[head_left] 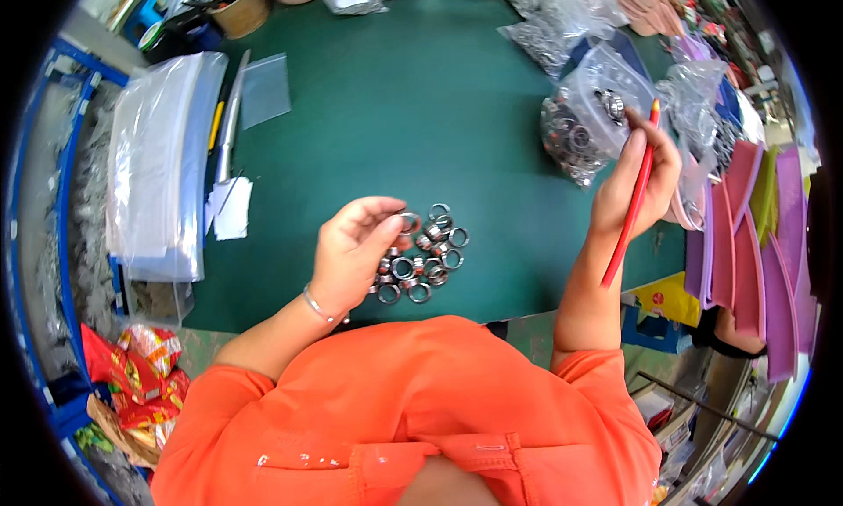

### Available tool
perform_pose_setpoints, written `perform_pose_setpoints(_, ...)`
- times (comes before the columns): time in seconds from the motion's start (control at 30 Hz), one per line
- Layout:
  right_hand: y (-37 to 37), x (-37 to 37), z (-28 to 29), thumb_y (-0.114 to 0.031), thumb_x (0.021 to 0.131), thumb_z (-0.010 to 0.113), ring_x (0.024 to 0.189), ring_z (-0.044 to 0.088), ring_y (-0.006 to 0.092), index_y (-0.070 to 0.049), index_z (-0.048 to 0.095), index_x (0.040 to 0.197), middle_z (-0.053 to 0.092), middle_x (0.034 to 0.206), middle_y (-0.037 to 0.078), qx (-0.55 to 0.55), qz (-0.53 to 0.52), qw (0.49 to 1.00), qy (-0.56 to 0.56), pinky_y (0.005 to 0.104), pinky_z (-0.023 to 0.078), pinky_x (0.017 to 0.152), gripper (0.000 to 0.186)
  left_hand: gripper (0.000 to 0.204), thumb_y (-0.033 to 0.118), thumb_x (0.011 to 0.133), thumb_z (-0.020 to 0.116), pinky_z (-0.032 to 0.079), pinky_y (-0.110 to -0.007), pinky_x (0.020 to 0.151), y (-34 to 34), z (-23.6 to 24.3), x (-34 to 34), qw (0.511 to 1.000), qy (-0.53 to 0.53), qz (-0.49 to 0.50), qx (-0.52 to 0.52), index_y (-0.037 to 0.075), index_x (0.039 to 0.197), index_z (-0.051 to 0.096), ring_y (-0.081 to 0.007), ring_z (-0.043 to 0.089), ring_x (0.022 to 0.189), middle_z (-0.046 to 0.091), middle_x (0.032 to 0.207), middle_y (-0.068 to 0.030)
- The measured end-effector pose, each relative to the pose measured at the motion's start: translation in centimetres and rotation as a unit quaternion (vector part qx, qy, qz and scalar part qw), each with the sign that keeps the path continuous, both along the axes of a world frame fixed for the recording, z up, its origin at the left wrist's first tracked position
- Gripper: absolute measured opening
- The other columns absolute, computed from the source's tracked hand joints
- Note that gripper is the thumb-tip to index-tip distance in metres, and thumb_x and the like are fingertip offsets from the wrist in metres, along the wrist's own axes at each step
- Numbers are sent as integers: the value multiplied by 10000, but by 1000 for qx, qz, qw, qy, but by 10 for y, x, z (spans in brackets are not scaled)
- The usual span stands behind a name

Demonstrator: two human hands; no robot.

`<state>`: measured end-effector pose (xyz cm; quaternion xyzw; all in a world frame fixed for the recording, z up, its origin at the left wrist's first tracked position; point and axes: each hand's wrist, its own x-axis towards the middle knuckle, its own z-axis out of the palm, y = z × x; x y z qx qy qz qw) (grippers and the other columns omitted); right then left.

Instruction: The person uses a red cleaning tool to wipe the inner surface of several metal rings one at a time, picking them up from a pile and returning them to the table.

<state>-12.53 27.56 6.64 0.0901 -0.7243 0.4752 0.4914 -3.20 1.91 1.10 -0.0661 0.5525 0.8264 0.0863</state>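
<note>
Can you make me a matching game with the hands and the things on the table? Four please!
Things:
1. Left hand
2. Right hand
3. Pile of metal rings
4. Stack of clear plastic sheets

Clues:
A. Has a red pencil
B. At the left side of the picture, see-through and shiny
C. Lying loose on the green table
D. Holds a single ring beside the pile

Right pairs: 1-D, 2-A, 3-C, 4-B

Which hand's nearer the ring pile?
Left. The left hand is at the upper-left edge of the ring pile, pinching a ring; the right hand is well apart, farther up and right.
</note>
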Motion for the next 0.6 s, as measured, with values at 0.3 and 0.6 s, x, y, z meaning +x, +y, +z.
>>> perform_pose_setpoints(0.3, -86, 79, -53, 87, 716, 702, 794, 658, 223, -18, 604, 959, 658, 862, 122, -59, 345, 893, -283, 289, 533, 677, 282, 243, -43, 866, 629, 548, -317, 835, 4, -3, 5, 990, 123, -65, 40, -27, 1075, 506, -188, 633, 967, 594, 1065, -111)
perform_pose_setpoints(0.6, -84, 82, -50, 165, 735, 600, 841, 627, 240, -15, 577, 905, 676, 911, 125, 10, 312, 927, -209, 337, 512, 768, 249, 432, -33, 822, 691, 555, -241, 714, 5, 4, 5, 993, 14, -107, 54, -49, 1217, 516, -152, 646, 921, 620, 1068, -108)
